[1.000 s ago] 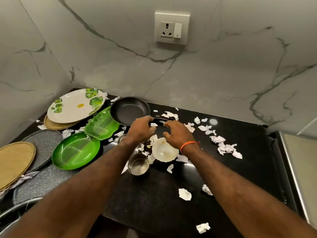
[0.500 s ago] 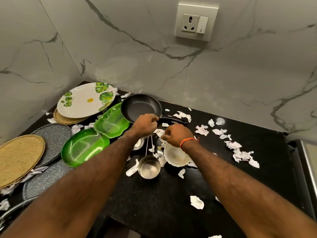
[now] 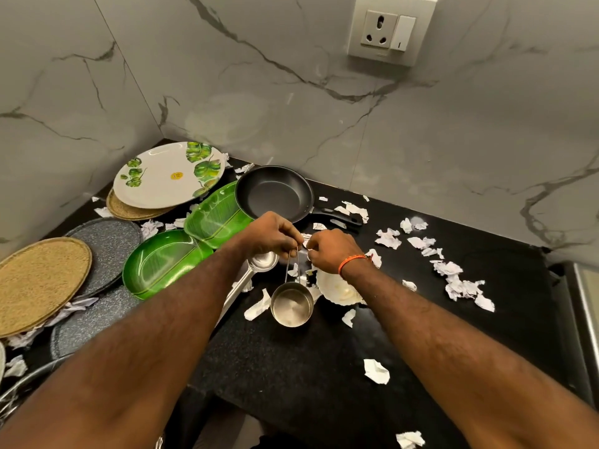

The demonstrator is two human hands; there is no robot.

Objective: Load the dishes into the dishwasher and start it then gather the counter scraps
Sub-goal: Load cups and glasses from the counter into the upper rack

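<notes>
Left hand (image 3: pixel 270 236) pinching steel cup (image 3: pixel 292 304) by thin handle, right hand (image 3: pixel 330 251) pinching paper scrap (image 3: pixel 311 253); probably risking cup swinging, knocking white bowl (image 3: pixel 338 288).

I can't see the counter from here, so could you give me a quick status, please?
Left hand pinches measuring cup handle, cup hanging. Right hand pinches a paper scrap. Frying pan and scraps crowd the counter.

Black counter (image 3: pixel 291 377) under plates (image 3: pixel 168 264), scraps (image 3: pixel 376 371)
</notes>
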